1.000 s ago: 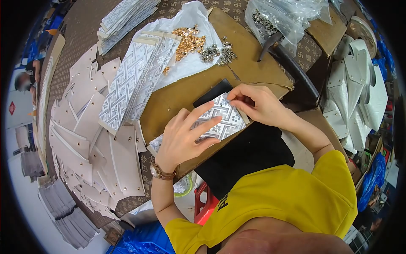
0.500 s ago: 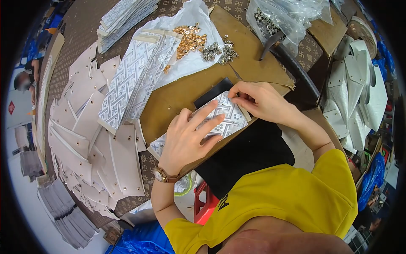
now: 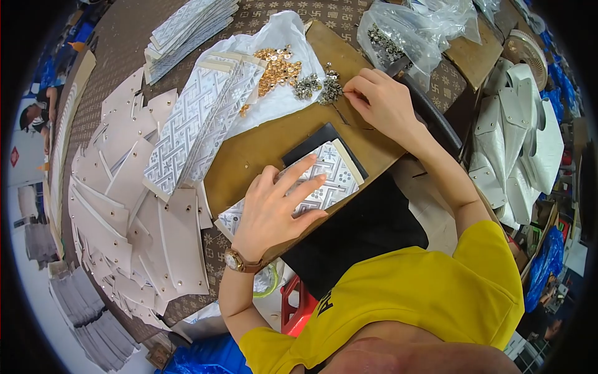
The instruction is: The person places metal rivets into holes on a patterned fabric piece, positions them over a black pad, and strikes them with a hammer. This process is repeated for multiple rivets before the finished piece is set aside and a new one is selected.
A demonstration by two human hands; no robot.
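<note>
My left hand (image 3: 274,212) lies with fingers spread on a patterned grey-and-white panel (image 3: 333,181), pressing it flat near the table's front edge. Under the panel's far side a black block (image 3: 305,144) shows. My right hand (image 3: 381,103) is beside the small pile of silver studs (image 3: 330,87), its thumb and index finger pinched together; whatever is between the fingertips is too small to make out. Gold studs (image 3: 278,71) lie on white plastic (image 3: 249,118) beyond my left hand, next to a stack of patterned panels (image 3: 199,118).
Pale pink pieces with studs (image 3: 137,206) pile up at the left. White pieces (image 3: 520,137) are heaped at the right. A bag of metal parts (image 3: 417,37) and a black curved bar (image 3: 430,109) lie beyond my right hand. Another person (image 3: 40,115) is at the far left.
My right hand has moved off the panel, away from me, to the silver studs. The panel's right end is now uncovered. My left hand has stayed on the panel.
</note>
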